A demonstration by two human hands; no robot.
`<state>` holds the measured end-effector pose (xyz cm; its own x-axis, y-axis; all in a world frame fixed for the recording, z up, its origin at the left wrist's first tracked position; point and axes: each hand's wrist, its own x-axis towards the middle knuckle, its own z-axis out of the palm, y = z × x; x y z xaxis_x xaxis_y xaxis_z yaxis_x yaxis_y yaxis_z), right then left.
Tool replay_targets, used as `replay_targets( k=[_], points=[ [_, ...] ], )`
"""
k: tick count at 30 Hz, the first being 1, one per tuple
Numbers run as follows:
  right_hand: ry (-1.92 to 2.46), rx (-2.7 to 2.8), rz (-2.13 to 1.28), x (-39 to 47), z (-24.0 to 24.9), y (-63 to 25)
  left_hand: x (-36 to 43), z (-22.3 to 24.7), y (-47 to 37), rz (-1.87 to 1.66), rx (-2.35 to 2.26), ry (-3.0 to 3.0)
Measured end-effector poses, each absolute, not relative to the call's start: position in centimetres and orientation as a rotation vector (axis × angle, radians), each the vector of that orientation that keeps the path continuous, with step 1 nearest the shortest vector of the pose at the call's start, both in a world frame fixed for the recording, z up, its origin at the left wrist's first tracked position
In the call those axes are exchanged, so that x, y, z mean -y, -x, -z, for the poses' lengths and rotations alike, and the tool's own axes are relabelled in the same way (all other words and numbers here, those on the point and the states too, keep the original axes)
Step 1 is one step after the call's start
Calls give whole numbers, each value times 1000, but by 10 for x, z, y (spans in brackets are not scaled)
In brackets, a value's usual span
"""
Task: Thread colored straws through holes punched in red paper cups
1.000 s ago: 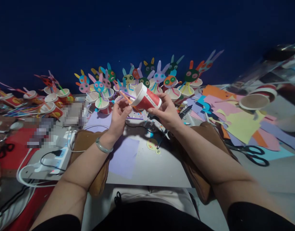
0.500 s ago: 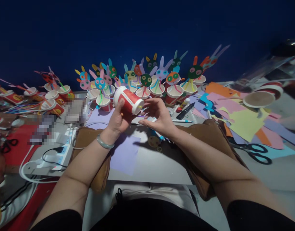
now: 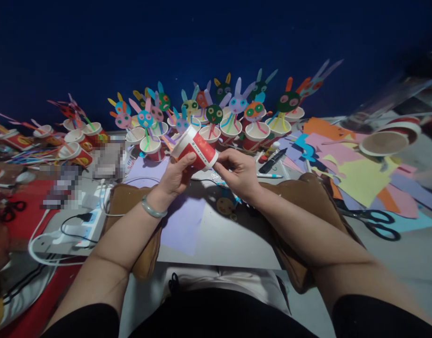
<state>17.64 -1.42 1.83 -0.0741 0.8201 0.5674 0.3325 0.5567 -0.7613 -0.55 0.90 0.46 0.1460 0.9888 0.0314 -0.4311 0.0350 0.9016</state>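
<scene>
My left hand (image 3: pixel 177 176) is closed around a red and white paper cup (image 3: pixel 198 149), thumb along its side. The cup is tilted on its side, its mouth toward the upper left and its base toward my right hand (image 3: pixel 239 173). The fingers of that hand are pinched together at the base; what they grip there is hidden. By the cup's mouth shows a light purple paper rabbit head (image 3: pixel 181 125); whether it is joined to this cup I cannot tell. A yellow paper disc (image 3: pixel 225 206) lies on the table below my hands.
Several cups with paper rabbit heads, such as an orange and green one (image 3: pixel 254 111), stand along the blue wall. Coloured paper scraps (image 3: pixel 367 176) and black-handled scissors (image 3: pixel 381 224) lie at right. A power strip (image 3: pixel 92 223) with cables is at left. Brown cushions (image 3: pixel 297 197) flank my forearms.
My right hand has gone from loosely open beside the cup to pinched at its base, covering the yellow bit seen there. The cup has shifted slightly right and down.
</scene>
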Motion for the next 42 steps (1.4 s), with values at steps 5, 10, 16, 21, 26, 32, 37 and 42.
replay_targets(
  k=[5, 10, 16, 21, 26, 32, 37, 42],
  points=[
    [1070, 1592, -824, 0, -13, -182, -13, -6, 1, -1462, -822, -1200],
    [1025, 1525, -764, -6, -11, -186, -19, -2, 4, -1570, -939, -1427],
    [909, 1753, -663, 2, -9, -184, -20, 9, 4, -1341, -904, -1520],
    [906, 1792, -618, -2, -5, -186, -22, 18, 6, -1309, -894, -1652],
    [870, 1801, -561, -4, -5, -189, -26, 21, 11, -1311, -823, -1751],
    [791, 1714, -583, -2, -8, -192, -29, 14, 17, -1170, -821, -1883],
    [716, 1676, -875, -10, -12, -203, -30, 10, 17, -1057, -720, -1753],
    [701, 1906, -995, -20, -5, -207, -32, 11, 17, -1089, -683, -1709]
  ],
)
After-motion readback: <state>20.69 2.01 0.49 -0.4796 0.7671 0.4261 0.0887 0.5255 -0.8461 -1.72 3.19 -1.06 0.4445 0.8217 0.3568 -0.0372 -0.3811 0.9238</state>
